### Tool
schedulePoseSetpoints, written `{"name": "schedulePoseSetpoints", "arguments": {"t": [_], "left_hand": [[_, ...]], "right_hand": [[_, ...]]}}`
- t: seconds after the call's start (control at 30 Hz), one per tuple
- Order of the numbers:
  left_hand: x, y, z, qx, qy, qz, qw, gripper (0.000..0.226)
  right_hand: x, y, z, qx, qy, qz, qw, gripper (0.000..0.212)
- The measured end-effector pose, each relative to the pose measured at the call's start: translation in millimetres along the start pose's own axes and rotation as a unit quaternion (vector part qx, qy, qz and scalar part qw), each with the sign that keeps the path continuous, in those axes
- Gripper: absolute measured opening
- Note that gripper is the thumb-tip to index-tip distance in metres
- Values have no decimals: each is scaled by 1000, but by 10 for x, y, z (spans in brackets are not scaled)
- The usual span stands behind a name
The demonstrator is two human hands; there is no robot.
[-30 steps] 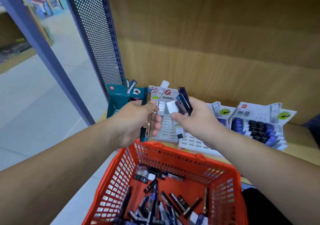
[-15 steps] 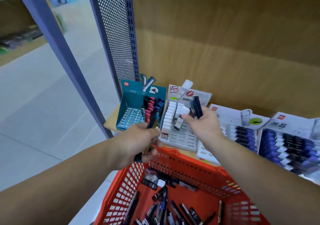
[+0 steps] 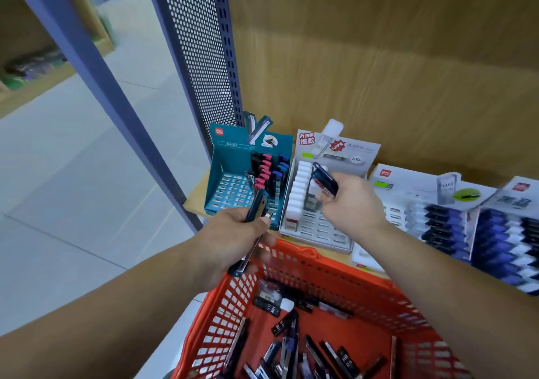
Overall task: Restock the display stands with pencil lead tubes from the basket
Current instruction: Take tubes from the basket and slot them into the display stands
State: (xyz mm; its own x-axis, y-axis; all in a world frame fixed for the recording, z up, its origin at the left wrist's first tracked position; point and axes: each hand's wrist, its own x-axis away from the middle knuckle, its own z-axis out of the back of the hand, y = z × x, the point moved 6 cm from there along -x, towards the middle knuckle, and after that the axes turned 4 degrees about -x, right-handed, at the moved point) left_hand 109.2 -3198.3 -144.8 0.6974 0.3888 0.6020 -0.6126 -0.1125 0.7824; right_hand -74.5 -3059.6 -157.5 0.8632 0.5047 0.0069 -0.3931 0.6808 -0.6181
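My left hand [image 3: 233, 241] grips a few dark lead tubes [image 3: 256, 206] upright over the far rim of the orange basket [image 3: 294, 252], just in front of the teal display stand [image 3: 233, 174]. My right hand [image 3: 347, 203] holds several dark tubes [image 3: 325, 179] above the white display stand [image 3: 320, 227], close to its column of white-capped tubes [image 3: 300, 186]. Many loose lead tubes [image 3: 294, 346] lie in the basket bottom. The teal stand carries pink, black and blue tubes in its right columns.
Two more stands with blue and black tubes [image 3: 437, 218] [image 3: 513, 238] sit to the right on the wooden shelf. A perforated metal panel [image 3: 201, 58] and a purple post [image 3: 96, 87] border the shelf's left end, with tiled floor beyond.
The white-capped tube has left my right hand, which has dropped closer to the white stand. The view has shifted left and nearer the shelf. My left hand keeps its tubes.
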Motion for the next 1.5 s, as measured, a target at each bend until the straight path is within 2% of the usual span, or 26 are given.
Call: {"name": "schedulePoseSetpoints", "arguments": {"t": [0.13, 0.27, 0.43, 0.57, 0.67, 0.83, 0.97, 1.13, 1.27, 1.5], "left_hand": [[6, 14, 94, 7, 27, -4, 1000, 16], [16, 45, 114, 20, 30, -13, 999, 17], [20, 69, 86, 19, 26, -19, 999, 16], [15, 75, 88, 16, 31, -20, 999, 15], [-3, 62, 91, 11, 35, -20, 999, 16], [-27, 20, 127, -9, 40, -21, 999, 16], [-11, -20, 237, -10, 60, -10, 998, 12], [1, -43, 464, -23, 73, -3, 997, 12], [-147, 31, 685, -69, 107, -17, 992, 12], [-531, 97, 627, -92, 67, -37, 993, 12]], "right_hand": [[-57, -97, 5, 31, -12, -17, 999, 9], [-42, -25, 95, 37, 6, -23, 999, 16], [-14, 25, 63, -22, 12, -7, 1000, 27], [29, 21, -31, 16, 1, 12, 1000, 5], [40, 59, -32, 12, 30, 4, 999, 3], [96, 54, 51, -40, 40, -6, 998, 28], [121, -87, 233, -88, 42, 4, 995, 20], [94, -641, 280, -76, -8, 60, 995, 21], [-151, -1103, 64, -3, -62, 110, 992, 21], [-694, -1349, -333, 39, -109, 85, 990, 35]]}}
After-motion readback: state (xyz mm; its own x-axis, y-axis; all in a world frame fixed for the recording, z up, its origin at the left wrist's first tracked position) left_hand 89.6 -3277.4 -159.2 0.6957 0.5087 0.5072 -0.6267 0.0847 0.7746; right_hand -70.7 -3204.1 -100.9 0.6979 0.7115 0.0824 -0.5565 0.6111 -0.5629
